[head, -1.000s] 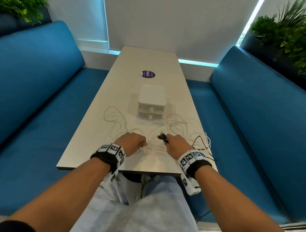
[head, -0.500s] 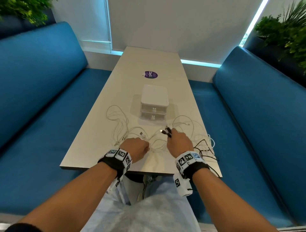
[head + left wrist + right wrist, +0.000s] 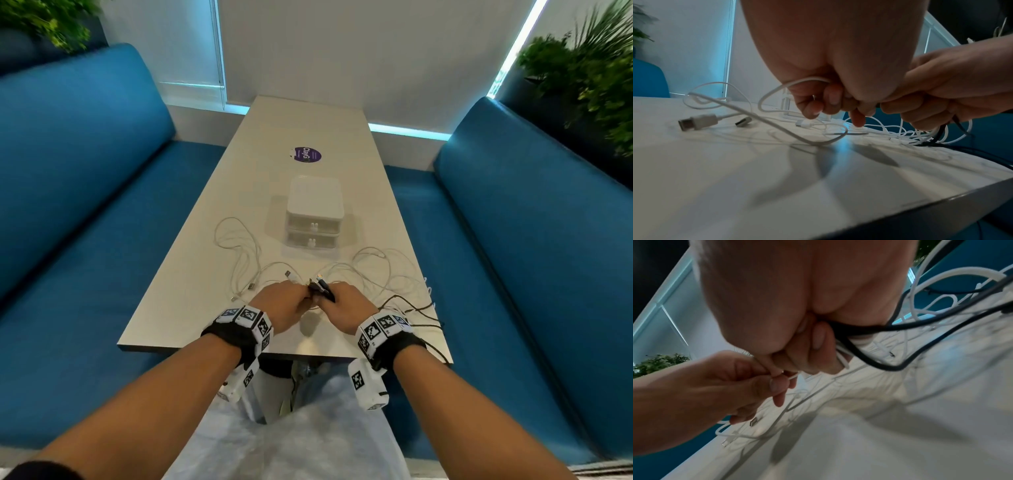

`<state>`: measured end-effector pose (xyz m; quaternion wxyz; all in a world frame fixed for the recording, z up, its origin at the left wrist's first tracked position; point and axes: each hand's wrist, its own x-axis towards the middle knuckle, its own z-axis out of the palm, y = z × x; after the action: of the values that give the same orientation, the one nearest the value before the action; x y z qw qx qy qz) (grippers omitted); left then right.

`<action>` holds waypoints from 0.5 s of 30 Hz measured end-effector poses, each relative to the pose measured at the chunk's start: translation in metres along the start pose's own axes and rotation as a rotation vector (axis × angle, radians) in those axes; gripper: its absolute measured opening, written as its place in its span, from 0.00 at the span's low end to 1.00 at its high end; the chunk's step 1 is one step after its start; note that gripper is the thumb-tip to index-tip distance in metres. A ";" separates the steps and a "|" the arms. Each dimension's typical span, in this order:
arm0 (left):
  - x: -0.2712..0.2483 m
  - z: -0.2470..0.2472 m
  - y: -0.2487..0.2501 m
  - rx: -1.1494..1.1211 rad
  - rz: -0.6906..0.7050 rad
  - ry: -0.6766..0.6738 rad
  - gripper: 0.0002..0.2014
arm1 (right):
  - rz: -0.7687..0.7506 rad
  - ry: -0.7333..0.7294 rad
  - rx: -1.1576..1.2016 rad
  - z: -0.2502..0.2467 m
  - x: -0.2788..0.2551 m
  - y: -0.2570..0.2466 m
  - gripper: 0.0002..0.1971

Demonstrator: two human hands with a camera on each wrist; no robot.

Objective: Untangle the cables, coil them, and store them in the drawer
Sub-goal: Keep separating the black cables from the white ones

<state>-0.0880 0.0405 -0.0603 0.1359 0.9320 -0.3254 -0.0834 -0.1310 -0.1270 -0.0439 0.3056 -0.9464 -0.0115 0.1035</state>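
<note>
Several tangled white cables point(image 3: 239, 253) lie across the near half of the table, with a black cable point(image 3: 409, 306) trailing off to the right. My left hand point(image 3: 286, 303) and right hand point(image 3: 340, 303) meet just above the table near its front edge. Black plugs point(image 3: 320, 286) stick up from my right hand, which grips the black cable point(image 3: 869, 332). In the left wrist view my left hand point(image 3: 830, 104) holds a white cable point(image 3: 781, 87) in curled fingers. A small white two-drawer box point(image 3: 314, 214) stands behind the cables, both drawers closed.
The table point(image 3: 191, 308) is long and narrow, with blue benches point(image 3: 85, 205) on both sides. A purple round sticker point(image 3: 307, 155) lies beyond the drawer box. Loose USB plugs point(image 3: 698, 124) rest on the table left of my hands.
Both hands have moved together until they touch, and lifted slightly off the table. The black plugs stay in my right hand.
</note>
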 end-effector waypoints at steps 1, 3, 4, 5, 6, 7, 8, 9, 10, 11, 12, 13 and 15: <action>-0.001 0.000 0.000 -0.009 0.008 0.012 0.15 | 0.012 -0.005 0.003 -0.001 0.000 0.000 0.12; 0.000 -0.001 0.001 -0.031 0.011 0.021 0.14 | 0.038 -0.012 0.011 -0.002 0.003 0.002 0.13; 0.000 -0.002 0.000 -0.055 0.003 0.023 0.12 | 0.053 -0.017 0.013 -0.003 0.004 0.003 0.13; 0.001 -0.003 -0.003 -0.092 -0.008 0.027 0.11 | 0.073 -0.018 0.016 -0.005 0.004 0.006 0.12; 0.000 -0.005 -0.007 -0.131 -0.021 0.038 0.10 | 0.098 -0.015 0.016 -0.008 0.004 0.010 0.10; 0.000 -0.008 -0.014 -0.163 -0.032 0.049 0.09 | 0.129 -0.005 0.005 -0.010 0.004 0.016 0.09; -0.001 -0.011 -0.021 -0.180 -0.040 0.053 0.10 | 0.165 0.013 -0.020 -0.013 0.003 0.024 0.09; -0.002 -0.013 -0.027 -0.191 -0.043 0.049 0.11 | 0.201 0.033 -0.053 -0.016 0.002 0.031 0.09; -0.003 -0.015 -0.030 -0.193 -0.041 0.035 0.11 | 0.228 0.053 -0.081 -0.018 0.002 0.037 0.10; -0.003 -0.014 -0.032 -0.198 -0.033 0.021 0.11 | 0.247 0.072 -0.105 -0.020 0.002 0.039 0.12; -0.003 -0.013 -0.031 -0.200 -0.024 0.011 0.11 | 0.259 0.093 -0.125 -0.020 0.003 0.039 0.13; -0.002 -0.011 -0.029 -0.203 -0.010 0.013 0.11 | 0.256 0.118 -0.128 -0.019 0.003 0.037 0.14; 0.002 -0.007 -0.021 -0.189 0.012 0.018 0.11 | 0.203 0.168 -0.079 -0.015 0.004 0.028 0.14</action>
<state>-0.0723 0.0562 -0.0599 0.2265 0.9139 -0.3202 -0.1045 -0.1255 -0.1579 -0.0490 0.2558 -0.9594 0.1058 0.0538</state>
